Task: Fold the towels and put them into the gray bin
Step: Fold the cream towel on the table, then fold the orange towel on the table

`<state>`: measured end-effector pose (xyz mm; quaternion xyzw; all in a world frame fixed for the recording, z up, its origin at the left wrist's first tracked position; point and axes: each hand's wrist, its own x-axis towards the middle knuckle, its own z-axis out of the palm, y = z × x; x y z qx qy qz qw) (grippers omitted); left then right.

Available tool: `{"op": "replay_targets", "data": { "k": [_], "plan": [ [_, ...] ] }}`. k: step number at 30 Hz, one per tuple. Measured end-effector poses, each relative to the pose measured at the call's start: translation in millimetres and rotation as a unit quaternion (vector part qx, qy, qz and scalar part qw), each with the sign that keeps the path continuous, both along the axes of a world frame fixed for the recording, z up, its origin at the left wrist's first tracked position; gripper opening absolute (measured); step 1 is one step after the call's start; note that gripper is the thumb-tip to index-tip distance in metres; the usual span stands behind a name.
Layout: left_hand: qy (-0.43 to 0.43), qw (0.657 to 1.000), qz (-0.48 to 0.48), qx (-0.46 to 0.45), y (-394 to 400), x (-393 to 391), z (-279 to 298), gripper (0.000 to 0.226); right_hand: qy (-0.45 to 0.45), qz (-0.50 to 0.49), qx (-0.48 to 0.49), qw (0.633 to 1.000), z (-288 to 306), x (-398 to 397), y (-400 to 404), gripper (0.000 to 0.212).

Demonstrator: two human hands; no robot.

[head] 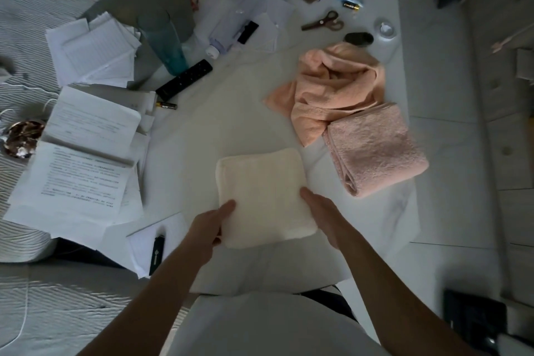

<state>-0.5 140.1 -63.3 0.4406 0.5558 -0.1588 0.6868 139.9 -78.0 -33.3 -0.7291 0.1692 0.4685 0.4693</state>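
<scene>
A cream towel [263, 193], folded into a square, lies near the front of the white table [202, 130]. My left hand [209, 228] grips its near left corner, thumb on top. My right hand [323, 215] holds its right edge, fingers tucked under. To the right lies a folded pink towel [375, 150]. Behind that one sits a crumpled peach towel [332, 87], unfolded. A gray bin-like box [150, 0] stands at the back left, partly hidden by papers.
Stacks of papers [83, 153] crowd the left side. A black remote [185, 78], a teal bottle [167, 40], scissors [323, 22], batteries and a small black device [157, 251] lie around. The table's right edge runs beside a pale floor [439, 66].
</scene>
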Motion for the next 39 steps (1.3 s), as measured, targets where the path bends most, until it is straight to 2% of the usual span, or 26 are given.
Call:
{"op": "replay_targets", "data": {
  "k": [2, 7, 11, 12, 15, 17, 20, 22, 23, 27, 31, 35, 39],
  "plan": [
    [-0.012, 1.0, 0.001, -0.015, -3.9, 5.0, 3.6, 0.04, -0.006, 0.024, 0.019, 1.0, 8.1, 7.5, -4.1, 0.043],
    [-0.052, 0.998, 0.029, 0.025, -35.9, 28.6, 26.0, 0.031, -0.058, 0.112, 0.037, 0.991, 35.7, 38.4, -19.0, 0.036],
    [-0.132, 0.988, 0.063, 0.06, -85.9, 85.8, 65.5, 0.039, -0.121, 0.077, 0.088, 0.986, 67.7, 95.2, -62.6, 0.011],
    [-0.154, 0.983, 0.069, 0.074, -102.9, 104.5, 76.6, 0.039, -0.135, 0.069, 0.095, 0.984, 78.0, 114.4, -79.3, 0.012],
    [-0.214, 0.965, 0.084, 0.125, -143.4, 147.5, 94.6, 0.05, -0.169, 0.053, 0.115, 0.977, 98.3, 156.7, -123.4, 0.037],
    [-0.233, 0.955, 0.073, 0.168, -173.3, 169.8, 92.3, 0.051, -0.186, 0.036, 0.113, 0.975, 97.5, 178.7, -153.4, 0.04],
    [-0.185, 0.965, 0.036, 0.184, -209.5, 191.8, 67.7, 0.047, -0.197, 0.014, 0.042, 0.979, 66.6, 193.4, -181.9, 0.029],
    [-0.08, 0.981, -0.007, 0.176, -227.4, 196.3, 43.6, 0.053, -0.181, 0.061, -0.052, 0.98, 39.3, 192.8, -195.9, 0.048],
    [-0.049, 0.985, -0.013, 0.163, -235.1, 194.8, 34.8, 0.057, -0.161, 0.064, -0.069, 0.982, 28.0, 191.5, -201.7, 0.059],
    [-0.045, 0.992, 0.074, 0.095, -255.5, 195.5, 26.2, 0.044, -0.07, -0.008, -0.017, 0.997, 12.8, 189.2, -211.2, 0.073],
    [-0.047, 0.987, 0.102, 0.119, -259.8, 222.4, 26.4, 0.041, -0.066, -0.033, 0.002, 0.997, 3.2, 190.7, -217.4, 0.072],
    [-0.077, 0.983, 0.067, 0.154, -243.5, 268.1, 30.4, 0.038, -0.072, -0.091, 0.006, 0.993, -4.1, 218.3, -210.0, 0.065],
    [-0.044, 0.978, -0.036, 0.202, -214.9, 296.7, 34.3, 0.048, -0.079, -0.066, 0.011, 0.995, -0.3, 243.7, -191.3, 0.055]
  ]
}}
